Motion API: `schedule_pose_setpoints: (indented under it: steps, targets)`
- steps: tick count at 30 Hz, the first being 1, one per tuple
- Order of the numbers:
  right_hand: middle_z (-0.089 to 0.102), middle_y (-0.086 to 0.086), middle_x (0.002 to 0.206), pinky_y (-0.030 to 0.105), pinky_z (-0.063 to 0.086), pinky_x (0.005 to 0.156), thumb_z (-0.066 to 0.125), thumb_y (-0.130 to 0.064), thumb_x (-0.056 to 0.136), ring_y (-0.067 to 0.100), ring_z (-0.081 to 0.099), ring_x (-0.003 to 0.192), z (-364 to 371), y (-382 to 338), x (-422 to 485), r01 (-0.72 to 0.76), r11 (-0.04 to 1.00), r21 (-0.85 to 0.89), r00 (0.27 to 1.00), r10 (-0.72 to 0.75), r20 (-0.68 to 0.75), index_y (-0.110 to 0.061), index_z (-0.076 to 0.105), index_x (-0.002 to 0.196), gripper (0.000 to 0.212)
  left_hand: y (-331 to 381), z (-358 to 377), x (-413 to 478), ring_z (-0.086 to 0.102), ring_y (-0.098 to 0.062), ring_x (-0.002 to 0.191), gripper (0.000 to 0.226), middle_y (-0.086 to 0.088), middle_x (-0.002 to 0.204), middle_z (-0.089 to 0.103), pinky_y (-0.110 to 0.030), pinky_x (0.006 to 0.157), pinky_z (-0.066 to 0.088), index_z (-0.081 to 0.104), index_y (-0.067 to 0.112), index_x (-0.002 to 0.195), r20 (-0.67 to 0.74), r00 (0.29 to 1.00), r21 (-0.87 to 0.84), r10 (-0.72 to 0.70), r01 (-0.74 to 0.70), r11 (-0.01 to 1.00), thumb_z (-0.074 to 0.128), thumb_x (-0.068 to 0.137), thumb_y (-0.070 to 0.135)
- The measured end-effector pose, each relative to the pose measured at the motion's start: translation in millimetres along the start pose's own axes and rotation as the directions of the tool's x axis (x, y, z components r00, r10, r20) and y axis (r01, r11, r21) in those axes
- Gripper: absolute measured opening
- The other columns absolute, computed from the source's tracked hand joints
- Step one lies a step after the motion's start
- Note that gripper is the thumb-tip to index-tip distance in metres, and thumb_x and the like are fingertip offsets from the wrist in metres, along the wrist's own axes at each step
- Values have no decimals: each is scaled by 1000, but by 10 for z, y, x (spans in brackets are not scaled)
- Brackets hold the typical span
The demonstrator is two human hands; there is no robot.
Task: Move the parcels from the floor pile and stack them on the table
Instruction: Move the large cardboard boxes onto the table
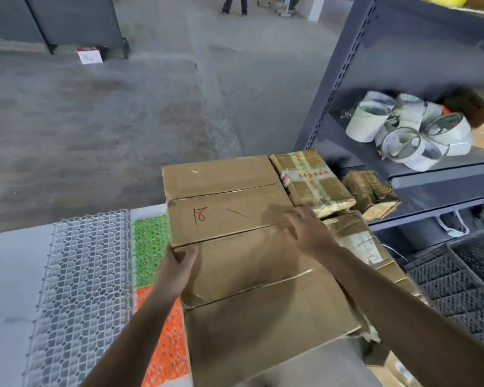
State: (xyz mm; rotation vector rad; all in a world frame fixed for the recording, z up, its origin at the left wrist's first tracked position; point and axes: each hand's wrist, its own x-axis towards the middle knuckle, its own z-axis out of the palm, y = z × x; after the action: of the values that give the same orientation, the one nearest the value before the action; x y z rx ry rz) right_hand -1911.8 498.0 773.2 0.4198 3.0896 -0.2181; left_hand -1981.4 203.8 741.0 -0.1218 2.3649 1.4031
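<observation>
We are holding the near parcel (263,297) on the counter (9,275), against the parcel marked 18 (229,196). Our left grip (179,272) is curling around its left edge; our right grip (308,233) is hooking bent fingers over its far edge.

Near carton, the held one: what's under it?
An orange mat shows from under its left edge, a taped parcel from under its right edge. Whatever else lies beneath the carton is covered.
</observation>
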Motion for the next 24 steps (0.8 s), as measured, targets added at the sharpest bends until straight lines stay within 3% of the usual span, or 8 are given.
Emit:
schedule_pose_setpoints:
  steps: [3, 7, 10, 12, 15, 19, 24]
  targets:
    - [46, 13, 136, 45, 42, 102, 46, -29, 97, 32, 44, 127, 106, -81, -122, 18, 999, -27, 999, -19, -34, -6, 51, 134, 44, 4, 0, -5, 55, -19, 92, 37, -1, 103, 60, -30, 79, 40, 55, 14, 119, 23, 1000, -23, -18, 18, 1000, 56, 93, 40]
    - [31, 13, 148, 39, 29, 112, 34, -32, 103, 28, 26, 140, 151, -162, -149, -6, 996, -93, 999, 8, 31, -6, 32, 147, 51, 38, -10, -50, 63, -27, 100, 57, -6, 107, 66, -33, 81, 47, 57, 11, 121, 15, 998, -88, -58, 59, 994, 60, 83, 53]
    - [33, 12, 145, 38, 29, 110, 32, -33, 103, 28, 29, 137, 72, -192, -155, 42, 994, -97, 998, -38, 42, -6, 32, 146, 51, 118, 2, -174, 51, -34, 120, 66, -17, 134, 52, -35, 89, 40, 36, 5, 142, -68, 990, -36, -120, 118, 992, 52, 93, 45]
    - [38, 11, 142, 39, 33, 107, 34, -32, 102, 28, 35, 133, 18, -245, -190, 119, 988, -94, 993, -119, 9, -6, 37, 143, 49, 144, -29, -338, 45, -34, 128, 70, -19, 143, 44, -38, 99, 37, 31, 6, 146, -139, 981, 9, -132, 135, 991, 50, 93, 47]
    - [40, 10, 142, 39, 35, 104, 39, -30, 101, 27, 35, 133, -22, -464, -277, 260, 965, -26, 965, -261, -22, -8, 39, 143, 47, 83, -54, -648, 47, -32, 127, 79, -18, 140, 47, -39, 104, 38, 37, 7, 143, -210, 970, -6, -124, 125, 992, 51, 84, 59]
    - [44, 10, 140, 41, 39, 102, 44, -27, 99, 28, 37, 132, -36, -909, -468, 442, 894, 70, 897, -441, -38, -6, 43, 140, 46, -76, -118, -1157, 51, -35, 121, 47, -23, 130, 56, -35, 96, 38, 46, 2, 133, -348, 929, 53, -126, 154, 987, 52, 96, 31]
    - [46, 12, 139, 39, 36, 104, 46, -26, 98, 31, 41, 129, -55, -1600, -833, 614, 777, 138, 786, -618, -23, -6, 44, 140, 46, -370, -411, -1871, 53, -32, 121, 49, -22, 133, 54, -35, 97, 40, 43, 5, 136, -462, 874, 35, -151, 188, 981, 53, 96, 30]
